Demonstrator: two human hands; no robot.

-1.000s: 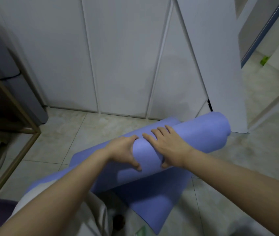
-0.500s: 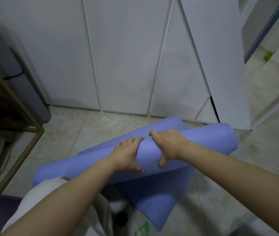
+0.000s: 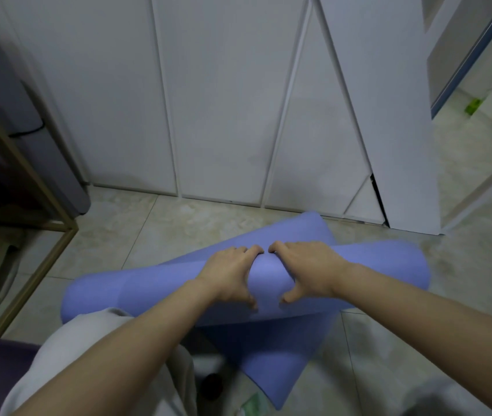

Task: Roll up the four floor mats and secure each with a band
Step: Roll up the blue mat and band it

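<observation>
On the tiled floor [image 3: 136,232], just before the white closet doors [image 3: 220,115], as seen from the head camera: a blue floor mat [image 3: 389,265], wound into a thick tube and lying slantwise, with a flat loose tail [image 3: 268,364] spread toward the viewer and one corner sticking out behind the tube. On the middle of the tube, side by side and almost touching: left hand [image 3: 226,276] and right hand [image 3: 309,267], fingers [image 3: 247,251] curled over the top, thumbs hooked on the near side, so clamped on the mat from both sides. Nothing holding the two ends. Seems wound crooked against the tail; if turned further without squaring, may slide out into a cone, too loose for a band. Probably springy foam; likely to unwind at once if released for fetching a band. No band to find anywhere in view, so a reach away seems needed. Cannot make out the other three mats.
</observation>
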